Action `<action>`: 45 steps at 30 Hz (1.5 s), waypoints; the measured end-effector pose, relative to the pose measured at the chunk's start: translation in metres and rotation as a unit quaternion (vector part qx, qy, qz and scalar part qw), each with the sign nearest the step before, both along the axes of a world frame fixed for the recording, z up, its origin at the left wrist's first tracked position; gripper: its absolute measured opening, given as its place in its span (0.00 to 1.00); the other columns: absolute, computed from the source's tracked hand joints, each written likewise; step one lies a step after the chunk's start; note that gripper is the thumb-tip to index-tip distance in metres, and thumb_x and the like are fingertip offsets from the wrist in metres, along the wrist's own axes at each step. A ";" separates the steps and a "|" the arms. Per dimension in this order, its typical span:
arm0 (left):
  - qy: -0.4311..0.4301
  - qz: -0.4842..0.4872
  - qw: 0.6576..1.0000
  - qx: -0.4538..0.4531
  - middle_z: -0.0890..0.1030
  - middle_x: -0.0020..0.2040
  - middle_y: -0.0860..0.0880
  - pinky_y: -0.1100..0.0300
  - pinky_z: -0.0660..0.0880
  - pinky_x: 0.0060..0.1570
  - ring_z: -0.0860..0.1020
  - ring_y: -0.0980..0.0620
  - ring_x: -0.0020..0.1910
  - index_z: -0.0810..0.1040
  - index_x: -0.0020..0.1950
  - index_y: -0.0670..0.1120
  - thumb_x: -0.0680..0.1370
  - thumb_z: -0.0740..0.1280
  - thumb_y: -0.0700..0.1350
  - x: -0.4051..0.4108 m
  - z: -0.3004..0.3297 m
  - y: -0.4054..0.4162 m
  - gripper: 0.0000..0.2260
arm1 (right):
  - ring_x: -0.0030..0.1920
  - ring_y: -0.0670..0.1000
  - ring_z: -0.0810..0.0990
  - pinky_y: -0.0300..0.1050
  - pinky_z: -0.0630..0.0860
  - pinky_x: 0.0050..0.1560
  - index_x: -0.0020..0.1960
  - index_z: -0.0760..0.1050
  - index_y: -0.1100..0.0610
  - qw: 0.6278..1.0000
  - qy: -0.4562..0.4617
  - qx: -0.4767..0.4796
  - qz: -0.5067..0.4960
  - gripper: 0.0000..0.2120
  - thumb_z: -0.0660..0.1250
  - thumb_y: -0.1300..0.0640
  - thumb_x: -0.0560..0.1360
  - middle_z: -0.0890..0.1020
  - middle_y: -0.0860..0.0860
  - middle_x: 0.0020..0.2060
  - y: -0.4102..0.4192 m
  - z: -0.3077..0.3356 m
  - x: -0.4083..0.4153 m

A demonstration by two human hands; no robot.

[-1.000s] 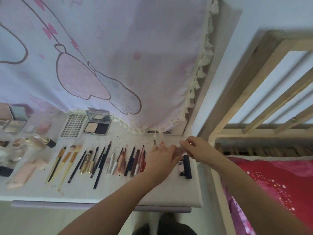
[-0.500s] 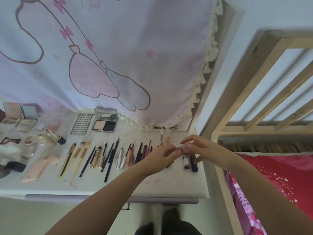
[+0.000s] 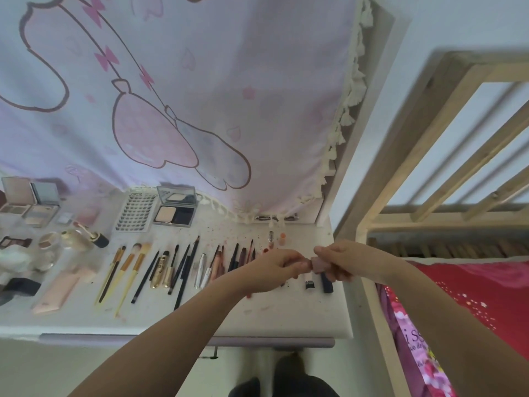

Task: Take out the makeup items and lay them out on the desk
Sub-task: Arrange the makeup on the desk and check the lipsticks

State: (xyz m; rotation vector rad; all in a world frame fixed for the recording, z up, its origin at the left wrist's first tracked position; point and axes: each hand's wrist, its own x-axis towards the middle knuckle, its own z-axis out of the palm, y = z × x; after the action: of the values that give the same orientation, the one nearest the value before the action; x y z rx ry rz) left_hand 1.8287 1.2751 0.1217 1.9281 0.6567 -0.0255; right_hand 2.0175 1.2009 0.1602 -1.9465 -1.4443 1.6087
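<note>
- Both my forearms reach forward over the desk (image 3: pixel 286 316) edge, meeting above its right end.
- My left hand (image 3: pixel 272 270) and right hand (image 3: pixel 337 262) each pinch one end of a small pink-brown lipstick (image 3: pixel 317 264), fingers curled, held just above the surface.
- Under them lie two dark tubes (image 3: pixel 326 283).
- Further left runs the row of brushes and pencils (image 3: pixel 171 267).
- An open compact (image 3: pixel 176 209) sits at the back.
</note>
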 end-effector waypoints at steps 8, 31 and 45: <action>0.047 -0.067 0.932 -0.354 0.77 0.35 0.53 0.64 0.67 0.36 0.71 0.57 0.33 0.74 0.50 0.46 0.82 0.54 0.54 0.011 0.004 0.018 0.15 | 0.36 0.39 0.76 0.36 0.73 0.37 0.50 0.75 0.52 0.996 0.049 0.064 0.027 0.08 0.67 0.49 0.75 0.82 0.43 0.39 -0.006 -0.011 0.031; 0.159 0.250 0.945 0.136 0.75 0.53 0.46 0.57 0.69 0.49 0.71 0.49 0.51 0.72 0.55 0.44 0.80 0.57 0.45 0.106 -0.071 0.029 0.08 | 0.49 0.47 0.76 0.39 0.73 0.50 0.52 0.74 0.54 0.942 -0.128 0.262 -0.168 0.05 0.61 0.55 0.79 0.79 0.48 0.47 0.032 -0.145 0.051; 0.230 0.241 0.932 0.141 0.72 0.57 0.43 0.55 0.72 0.44 0.72 0.45 0.52 0.65 0.63 0.43 0.80 0.56 0.43 0.118 -0.083 0.031 0.12 | 0.48 0.47 0.75 0.38 0.71 0.47 0.51 0.72 0.54 0.952 -0.118 0.232 -0.162 0.04 0.64 0.56 0.77 0.76 0.47 0.46 0.052 -0.166 0.038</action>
State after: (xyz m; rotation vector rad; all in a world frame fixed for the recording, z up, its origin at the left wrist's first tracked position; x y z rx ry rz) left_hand 1.9466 1.3058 0.0383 1.9931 1.5089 -0.0797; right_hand 2.0558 1.2525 -0.0056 -1.9963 -1.3365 0.8290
